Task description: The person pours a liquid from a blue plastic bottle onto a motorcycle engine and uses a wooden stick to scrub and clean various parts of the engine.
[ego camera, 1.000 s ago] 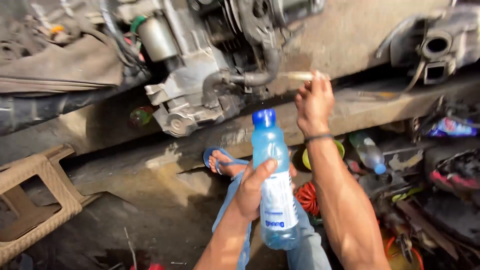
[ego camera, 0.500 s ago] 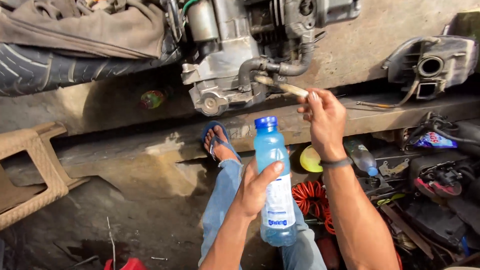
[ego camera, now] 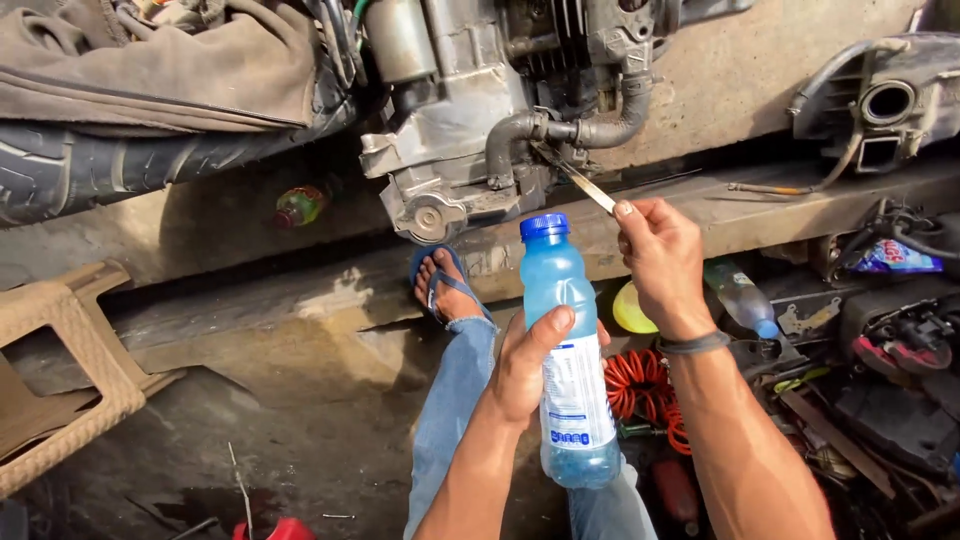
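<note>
Holding the capped, pale-blue plastic bottle (ego camera: pixel 570 360) upright in our left hand (ego camera: pixel 525 372), grip closed, we keep it ready below our right hand (ego camera: pixel 660 262), whose grip pinches a thin metal blade (ego camera: pixel 585 185) reaching the grey engine hose (ego camera: pixel 565 130) just above.

bottle (ego camera: pixel 570 350) below engine (ego camera: pixel 480 130), l of coiled hose (ego camera: pixel 640 385).
</note>
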